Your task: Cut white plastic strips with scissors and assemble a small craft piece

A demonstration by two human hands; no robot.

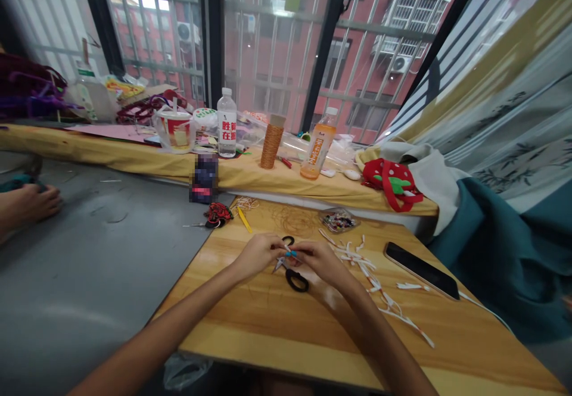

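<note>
Over the wooden table, my left hand (258, 257) and my right hand (322, 260) meet, fingertips pinched close together. Between them is a small bright-blue piece (291, 253), with something thin and whitish beside it. Its exact kind is too small to make out. Directly beneath my fingers lie scissors (297, 280) with black handles, partly covered by the hands. Just right of my right hand, knotted white strips (369, 274) with orange marks spread over the wood. A clear box of mixed beads (339, 220) sits beyond that hand.
A phone (421, 270) lies on the right of the wooden table (250, 318). Yellow tweezers (245, 220) and a red-black bundle (218, 214) are at its left edge. Bottles, including an orange drink (319, 144), line the sill. Another person's hand (38, 202) rests at far left.
</note>
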